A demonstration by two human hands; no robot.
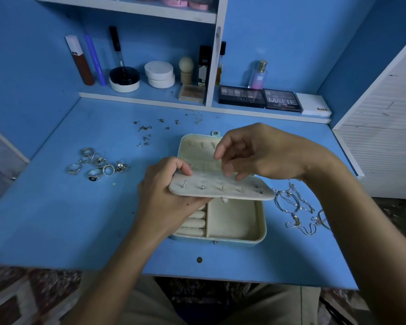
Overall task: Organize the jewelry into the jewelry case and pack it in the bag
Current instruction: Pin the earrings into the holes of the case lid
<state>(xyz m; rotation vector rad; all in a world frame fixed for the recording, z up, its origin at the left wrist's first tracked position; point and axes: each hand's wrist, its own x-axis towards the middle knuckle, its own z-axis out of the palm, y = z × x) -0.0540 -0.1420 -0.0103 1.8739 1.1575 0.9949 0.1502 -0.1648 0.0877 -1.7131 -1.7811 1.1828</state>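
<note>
Case: jewelry case (234,221) open on the worktop (56,219).
Left hand (164,186): grips the earring panel (220,190) — about 6 studs in (partly done).
Right hand (251,153): fingers loosely curled over the panel, contents unclear.
Left: rings (99,164), loose studs (148,132), necklaces (295,207) — bag unseen.

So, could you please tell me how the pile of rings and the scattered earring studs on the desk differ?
The rings are larger bands, bunched in one touching cluster; the earring studs are tiny pins, spread apart. The rings lie nearer the desk's left edge, the studs farther back. Both are silvery and lie outside the jewelry case.
</note>
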